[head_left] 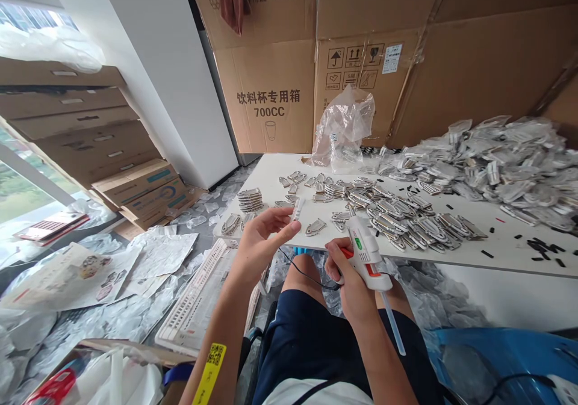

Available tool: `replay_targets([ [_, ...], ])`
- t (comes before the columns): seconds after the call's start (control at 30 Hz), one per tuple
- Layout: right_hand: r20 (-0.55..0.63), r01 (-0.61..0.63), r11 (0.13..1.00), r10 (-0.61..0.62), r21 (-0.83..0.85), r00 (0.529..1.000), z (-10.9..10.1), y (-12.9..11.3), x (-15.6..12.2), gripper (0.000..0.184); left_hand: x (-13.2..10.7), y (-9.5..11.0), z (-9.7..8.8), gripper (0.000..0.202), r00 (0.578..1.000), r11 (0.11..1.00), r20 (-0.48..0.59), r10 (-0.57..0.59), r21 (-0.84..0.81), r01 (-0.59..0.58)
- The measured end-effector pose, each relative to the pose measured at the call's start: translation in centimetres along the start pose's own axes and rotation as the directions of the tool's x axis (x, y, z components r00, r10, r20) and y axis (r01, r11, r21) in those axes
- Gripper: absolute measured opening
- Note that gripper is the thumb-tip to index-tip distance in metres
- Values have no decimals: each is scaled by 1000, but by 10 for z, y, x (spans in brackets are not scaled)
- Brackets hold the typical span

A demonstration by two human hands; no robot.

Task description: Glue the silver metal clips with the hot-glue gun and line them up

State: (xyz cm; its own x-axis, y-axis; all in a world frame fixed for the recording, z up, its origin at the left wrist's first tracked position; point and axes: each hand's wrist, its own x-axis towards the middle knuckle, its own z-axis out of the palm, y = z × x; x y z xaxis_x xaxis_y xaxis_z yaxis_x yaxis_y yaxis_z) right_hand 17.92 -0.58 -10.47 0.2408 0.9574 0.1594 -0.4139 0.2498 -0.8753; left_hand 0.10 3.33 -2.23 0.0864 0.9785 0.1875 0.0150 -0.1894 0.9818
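Note:
My right hand [350,278] is wrapped round a white hot glue gun [368,254] with a glue stick poking out behind; its nozzle points at the edge of the white table [506,254]. My left hand [264,236] pinches a small white clip piece [297,209] between thumb and fingers, just above the table's near edge. A single metal clip [315,227] lies on the table between my hands. Several more metal clips [397,212] are spread across the tabletop, with a small stack [250,200] at the left.
A large heap of bagged clips [501,161] fills the table's right side. A crumpled plastic bag [343,128] stands at the back. Cardboard boxes [271,92] line the wall. Flat cartons [85,128], paper and plastic litter the floor left. A blue chair [497,357] is at lower right.

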Motion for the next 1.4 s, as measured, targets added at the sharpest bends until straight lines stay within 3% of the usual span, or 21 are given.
replay_targets([
  [0.13,-12,-11,1000,11,-4,1000,0,0,0,29,6,-4,-21,41,968,957,-194,157,271,-101],
  [0.3,-16,-18,1000,18,-2,1000,1,0,-1,29,11,-6,-49,39,906,908,-344,246,408,-91],
  [0.43,-33,-28,1000,27,-13,999,2,0,-2,30,12,-10,-67,32,858,786,-369,358,616,-63],
  [0.6,-51,-22,999,20,-32,998,4,0,-2,31,16,-18,-75,29,863,727,-358,357,687,-16],
  [0.73,-52,-25,999,23,-35,998,5,0,-3,31,20,-23,-61,27,882,723,-311,353,689,-46],
  [0.97,-70,-19,1000,18,-11,997,6,-2,-2,29,21,-36,-16,21,928,665,-68,367,717,-210],
  [1.13,-184,-3,998,16,68,983,6,-5,0,31,14,-52,23,22,944,658,32,327,710,-252],
  [1.33,-227,10,999,0,43,974,-2,-14,6,32,25,-67,57,13,947,435,40,318,881,-184],
  [1.4,-232,3,999,7,41,973,-4,-16,8,34,32,-69,65,11,951,401,50,304,899,-175],
])
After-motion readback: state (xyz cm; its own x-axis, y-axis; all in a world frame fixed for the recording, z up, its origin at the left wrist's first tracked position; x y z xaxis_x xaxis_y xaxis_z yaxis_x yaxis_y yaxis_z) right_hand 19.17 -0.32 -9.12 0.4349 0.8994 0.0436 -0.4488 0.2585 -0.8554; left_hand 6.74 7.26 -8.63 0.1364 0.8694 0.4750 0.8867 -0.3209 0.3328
